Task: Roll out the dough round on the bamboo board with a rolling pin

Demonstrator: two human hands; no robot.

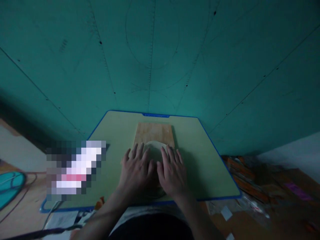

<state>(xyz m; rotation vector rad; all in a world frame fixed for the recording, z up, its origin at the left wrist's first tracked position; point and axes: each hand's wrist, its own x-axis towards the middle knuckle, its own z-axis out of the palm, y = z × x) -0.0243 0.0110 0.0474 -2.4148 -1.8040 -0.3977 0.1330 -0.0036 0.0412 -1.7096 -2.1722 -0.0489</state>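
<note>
A pale round piece (155,148) lies on a light wooden board (153,130), partly covered by both hands. My left hand (136,168) rests palm down over its left side, fingers spread and pointing forward. Over the right side lies my right hand (173,168), also palm down with its fingers apart. The thumbs point toward each other with a narrow gap between them. The near part of the board and what is under the palms are hidden.
Beneath the board is a pale green table (210,173) with a blue rim. A blurred-out bright device (80,166) with a cable stands at its left. A green wall (160,60) rises behind; bags and flat pieces lie at the lower right.
</note>
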